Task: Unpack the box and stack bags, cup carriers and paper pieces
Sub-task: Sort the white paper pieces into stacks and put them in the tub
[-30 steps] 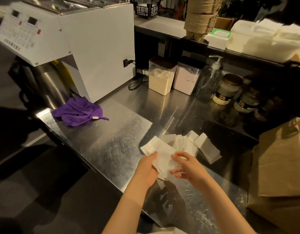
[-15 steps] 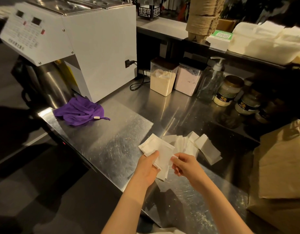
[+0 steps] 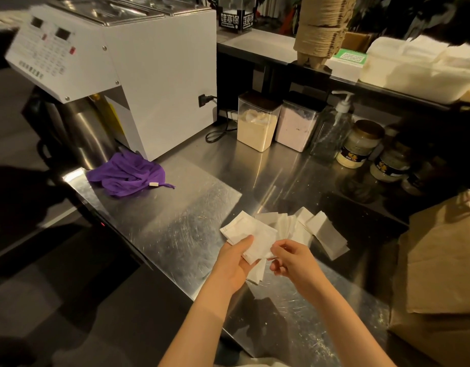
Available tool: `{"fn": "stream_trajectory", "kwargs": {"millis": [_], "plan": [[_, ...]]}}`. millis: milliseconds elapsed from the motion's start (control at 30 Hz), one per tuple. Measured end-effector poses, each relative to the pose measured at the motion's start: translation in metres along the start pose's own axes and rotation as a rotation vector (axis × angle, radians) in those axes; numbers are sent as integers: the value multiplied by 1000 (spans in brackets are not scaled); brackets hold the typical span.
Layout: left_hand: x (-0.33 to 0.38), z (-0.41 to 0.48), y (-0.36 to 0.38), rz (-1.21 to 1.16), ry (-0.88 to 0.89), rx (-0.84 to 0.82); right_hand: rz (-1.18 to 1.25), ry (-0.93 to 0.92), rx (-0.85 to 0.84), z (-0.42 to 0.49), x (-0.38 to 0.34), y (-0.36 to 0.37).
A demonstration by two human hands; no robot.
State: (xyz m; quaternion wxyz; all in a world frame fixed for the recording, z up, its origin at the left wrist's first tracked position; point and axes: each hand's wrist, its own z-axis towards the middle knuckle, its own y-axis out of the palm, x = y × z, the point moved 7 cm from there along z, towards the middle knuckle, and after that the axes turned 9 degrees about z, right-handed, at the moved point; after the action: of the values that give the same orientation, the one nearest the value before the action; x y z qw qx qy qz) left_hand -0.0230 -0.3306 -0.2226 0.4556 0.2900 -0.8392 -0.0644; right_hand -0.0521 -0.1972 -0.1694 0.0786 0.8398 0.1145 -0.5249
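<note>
A small stack of white paper pieces (image 3: 251,235) is held above the steel counter (image 3: 181,223). My left hand (image 3: 235,263) grips it from the left, thumb on top. My right hand (image 3: 292,259) pinches the stack's right edge with curled fingers. More white paper pieces (image 3: 318,231) lie fanned out on the counter just behind and to the right of my hands. A brown cardboard box (image 3: 440,266) stands at the right edge. Stacked brown cup carriers (image 3: 321,27) sit on the upper shelf at the back.
A white machine (image 3: 138,70) fills the back left, with a purple cloth (image 3: 126,174) in front of it. Two powder containers (image 3: 257,123), a pump bottle (image 3: 334,128) and jars (image 3: 358,144) line the back. White bags (image 3: 419,67) lie on the shelf. The counter's front edge runs diagonally below my hands.
My right hand has curled in from a spread hold under the stack to a pinch on its right edge. The left hand keeps the stack in about the same place.
</note>
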Motion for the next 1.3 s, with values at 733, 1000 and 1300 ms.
{"fn": "stream_trajectory", "kwargs": {"millis": [733, 1000, 1300], "plan": [[16, -18, 9, -284, -110, -13, 9, -156, 122, -2, -28, -6], [25, -26, 29, -43, 13, -191, -212, -158, 155, 3, -37, 0], [26, -29, 27, 57, 42, -153, -298, -268, 189, -2, -48, 0]]}}
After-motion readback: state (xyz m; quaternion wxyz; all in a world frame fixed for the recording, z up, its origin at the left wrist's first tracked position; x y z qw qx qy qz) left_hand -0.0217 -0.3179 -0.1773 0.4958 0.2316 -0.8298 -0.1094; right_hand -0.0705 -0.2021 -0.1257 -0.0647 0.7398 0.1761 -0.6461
